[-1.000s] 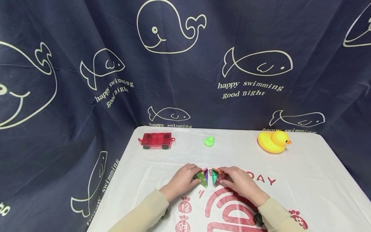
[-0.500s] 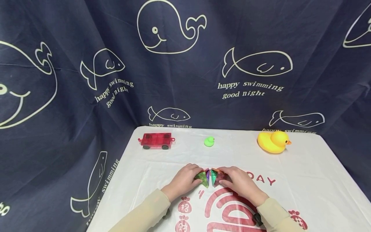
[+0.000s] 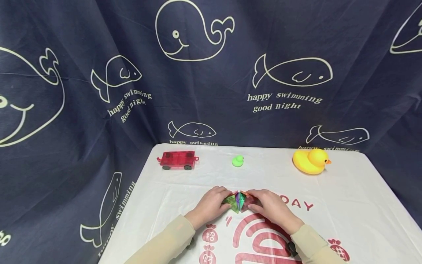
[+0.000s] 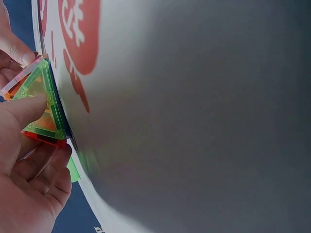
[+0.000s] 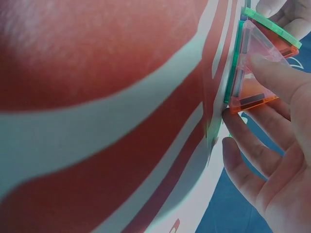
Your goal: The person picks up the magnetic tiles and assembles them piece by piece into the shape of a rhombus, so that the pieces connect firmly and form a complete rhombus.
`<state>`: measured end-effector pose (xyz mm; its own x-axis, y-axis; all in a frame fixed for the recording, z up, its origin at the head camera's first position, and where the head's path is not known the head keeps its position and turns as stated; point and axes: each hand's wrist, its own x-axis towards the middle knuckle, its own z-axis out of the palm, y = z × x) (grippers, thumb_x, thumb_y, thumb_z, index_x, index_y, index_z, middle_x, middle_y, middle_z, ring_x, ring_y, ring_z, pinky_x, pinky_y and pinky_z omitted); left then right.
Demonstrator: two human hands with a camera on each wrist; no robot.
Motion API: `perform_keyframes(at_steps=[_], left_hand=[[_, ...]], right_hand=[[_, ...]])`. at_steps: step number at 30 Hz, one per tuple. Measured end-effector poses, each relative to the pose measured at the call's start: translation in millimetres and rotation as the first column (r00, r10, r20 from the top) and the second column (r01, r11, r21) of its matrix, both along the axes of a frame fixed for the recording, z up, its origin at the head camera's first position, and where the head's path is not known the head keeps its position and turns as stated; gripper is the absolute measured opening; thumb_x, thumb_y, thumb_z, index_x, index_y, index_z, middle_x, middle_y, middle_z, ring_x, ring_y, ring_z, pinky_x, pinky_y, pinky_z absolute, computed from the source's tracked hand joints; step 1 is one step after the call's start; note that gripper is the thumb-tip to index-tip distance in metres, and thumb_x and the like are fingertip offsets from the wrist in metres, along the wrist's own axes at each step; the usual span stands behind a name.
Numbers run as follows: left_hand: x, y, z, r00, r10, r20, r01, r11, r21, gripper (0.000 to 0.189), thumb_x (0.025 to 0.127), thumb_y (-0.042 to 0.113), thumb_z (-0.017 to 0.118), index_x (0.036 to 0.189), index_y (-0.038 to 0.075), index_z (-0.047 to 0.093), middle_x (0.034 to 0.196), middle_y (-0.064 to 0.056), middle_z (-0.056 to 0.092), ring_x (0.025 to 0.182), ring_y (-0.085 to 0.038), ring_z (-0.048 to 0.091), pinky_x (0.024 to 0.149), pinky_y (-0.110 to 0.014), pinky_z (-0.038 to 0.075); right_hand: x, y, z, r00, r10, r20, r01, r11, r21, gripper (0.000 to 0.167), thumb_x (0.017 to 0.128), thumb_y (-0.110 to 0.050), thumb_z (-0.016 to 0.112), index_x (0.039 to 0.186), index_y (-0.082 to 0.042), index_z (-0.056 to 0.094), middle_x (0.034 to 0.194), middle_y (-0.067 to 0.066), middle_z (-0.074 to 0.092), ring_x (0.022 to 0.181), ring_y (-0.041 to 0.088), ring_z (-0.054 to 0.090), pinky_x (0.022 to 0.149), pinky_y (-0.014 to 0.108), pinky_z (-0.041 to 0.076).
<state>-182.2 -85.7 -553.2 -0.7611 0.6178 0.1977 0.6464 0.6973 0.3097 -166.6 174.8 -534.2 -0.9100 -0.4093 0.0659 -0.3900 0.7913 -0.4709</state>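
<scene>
My left hand (image 3: 211,204) grips a small pyramid of see-through magnetic tiles (image 3: 232,201) with green, purple and red sides. In the left wrist view my thumb presses its green tile (image 4: 54,121), with fingers behind. My right hand (image 3: 271,207) pinches a second tile pyramid (image 3: 248,201), which has pink, teal and orange sides. Its pink tile (image 5: 247,41) lies under my thumb in the right wrist view. Low over the white cloth, the two pyramids meet face to face, purple side against teal side. Fingers hide their outer parts.
Along the back of the white-covered table (image 3: 349,183) stand a red toy wagon (image 3: 178,159), a small green duck (image 3: 237,161) and a large yellow duck (image 3: 310,162). A dark blue curtain (image 3: 227,99) with whale and fish drawings hangs right behind the table.
Both hands have moved inward, and the gap between the two tile pyramids has closed. The wagon and the ducks stay where they were.
</scene>
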Motion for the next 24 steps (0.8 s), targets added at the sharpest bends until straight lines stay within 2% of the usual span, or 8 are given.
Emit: perform_keyframes(at_steps=[8,24], left_hand=[[0.1,0.5,0.8,1.0,0.011,0.013,-0.011,1.0,-0.003,0.042,0.095,0.03,0.078,0.13,0.01,0.069,0.12,0.001,0.07,0.111,-0.014,0.063,0.1,-0.029,0.049],[0.7,0.9,1.9,1.0,0.002,-0.002,-0.002,1.0,0.006,0.04,0.094,0.029,0.079,0.128,0.009,0.07,0.117,0.001,0.07,0.108,-0.013,0.063,0.098,-0.028,0.049]], right_hand=[[-0.5,0.0,1.5,0.999,0.022,-0.026,-0.022,1.0,0.005,0.045,0.089,-0.027,0.085,0.13,-0.014,0.072,0.12,0.001,0.074,0.11,0.022,0.07,0.095,0.05,0.054],[2.0,-2.5,6.5,0.994,0.056,-0.098,-0.055,0.998,0.01,0.043,0.089,-0.024,0.085,0.129,-0.014,0.073,0.121,0.001,0.074,0.111,0.022,0.07,0.093,0.048,0.056]])
